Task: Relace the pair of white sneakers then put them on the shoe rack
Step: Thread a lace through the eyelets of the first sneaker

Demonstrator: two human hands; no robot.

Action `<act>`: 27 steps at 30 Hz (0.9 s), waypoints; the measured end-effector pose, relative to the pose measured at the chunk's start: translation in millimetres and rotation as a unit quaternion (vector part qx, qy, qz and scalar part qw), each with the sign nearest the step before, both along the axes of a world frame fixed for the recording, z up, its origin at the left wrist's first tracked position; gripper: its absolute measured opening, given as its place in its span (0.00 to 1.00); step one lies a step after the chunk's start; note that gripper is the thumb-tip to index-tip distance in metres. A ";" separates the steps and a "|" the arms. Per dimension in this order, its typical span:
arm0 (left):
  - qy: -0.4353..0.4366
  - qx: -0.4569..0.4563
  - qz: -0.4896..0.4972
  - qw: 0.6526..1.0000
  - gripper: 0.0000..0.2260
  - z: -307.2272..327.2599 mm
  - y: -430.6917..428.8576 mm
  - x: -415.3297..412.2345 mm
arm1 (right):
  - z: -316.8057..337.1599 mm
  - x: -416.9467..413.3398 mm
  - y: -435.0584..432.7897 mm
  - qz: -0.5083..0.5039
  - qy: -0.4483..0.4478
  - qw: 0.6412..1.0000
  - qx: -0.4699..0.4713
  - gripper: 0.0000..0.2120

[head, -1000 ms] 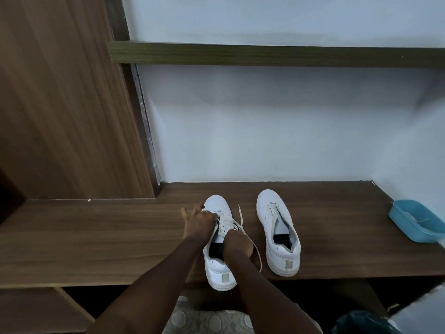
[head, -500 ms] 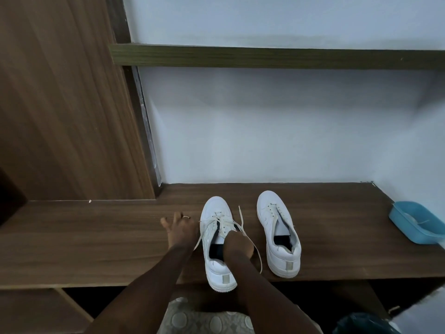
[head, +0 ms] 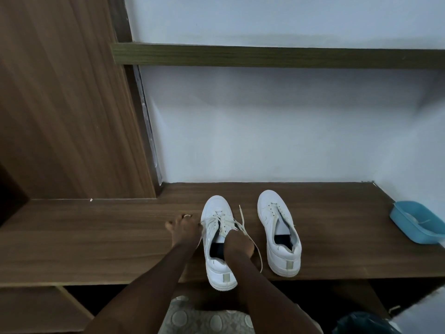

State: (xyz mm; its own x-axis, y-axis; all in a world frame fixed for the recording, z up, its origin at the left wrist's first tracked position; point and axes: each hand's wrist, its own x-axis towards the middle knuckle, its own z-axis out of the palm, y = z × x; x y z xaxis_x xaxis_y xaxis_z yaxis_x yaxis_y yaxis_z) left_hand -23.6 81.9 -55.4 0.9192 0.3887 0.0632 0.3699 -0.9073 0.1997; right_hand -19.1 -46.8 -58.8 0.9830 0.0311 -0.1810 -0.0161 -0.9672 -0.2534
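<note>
A pale blue-white painted wall [head: 277, 128] fills the back. A tall brown wood-grain panel [head: 60, 104] stands to its left. Below them runs the long dark-brown wooden shoe rack shelf [head: 108, 237], and a thin olive-brown wooden ledge [head: 265, 55] crosses the wall higher up. A grey pebble-patterned mat [head: 204, 319] shows under the shelf's front edge.

Both white sneakers stand upright on the shelf with their toes to the wall, near each other but apart. The left sneaker [head: 218, 208] is a white low-top with a beige heel tab, and its heel hangs over the shelf's front edge. The right sneaker [head: 273, 206], its twin, sits wholly on the shelf with lace crossings showing on its front. A light-blue rectangular plastic tub [head: 414, 222] lies well apart at the shelf's right end.

The left hand [head: 185, 227] lies just beside the left sneaker. Its fingers are curled round a strand of the off-white flat lace [head: 225, 221] drawn out sideways from the eyelets, and its thumb points away. The right hand [head: 238, 244] rests on that sneaker's opening, back upward. Its fingers are folded under and hidden, so I cannot tell what they grip. The lace's other end trails loose past this hand down to the shelf edge. A thin ring [head: 187, 216] sits on a left finger.
</note>
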 end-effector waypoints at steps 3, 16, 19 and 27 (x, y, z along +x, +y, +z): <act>-0.005 -0.013 -0.054 0.998 0.15 8.7 -14.9 10.5 | -0.2 0.1 -0.4 0.001 -0.005 1.000 0.004 0.15; -0.002 0.053 -0.043 0.998 0.10 4.9 -21.2 12.3 | -1.6 3.0 -2.0 0.006 0.006 1.000 0.004 0.15; 0.006 0.040 0.001 0.999 0.10 1.0 -13.1 9.0 | -2.5 2.7 -1.3 0.006 0.012 1.000 0.004 0.15; 0.027 0.027 0.093 0.995 0.12 -8.4 13.1 -9.1 | -3.0 3.6 0.8 -0.006 0.019 1.000 0.010 0.16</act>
State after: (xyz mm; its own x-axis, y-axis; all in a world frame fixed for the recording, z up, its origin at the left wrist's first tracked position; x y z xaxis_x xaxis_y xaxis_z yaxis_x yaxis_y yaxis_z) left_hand -32.7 95.0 -63.8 0.8345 0.5495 0.0415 0.5410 -0.8313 0.1276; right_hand -15.4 -46.0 -61.8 0.9759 0.0243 -0.2169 -0.0365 -0.9616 -0.2722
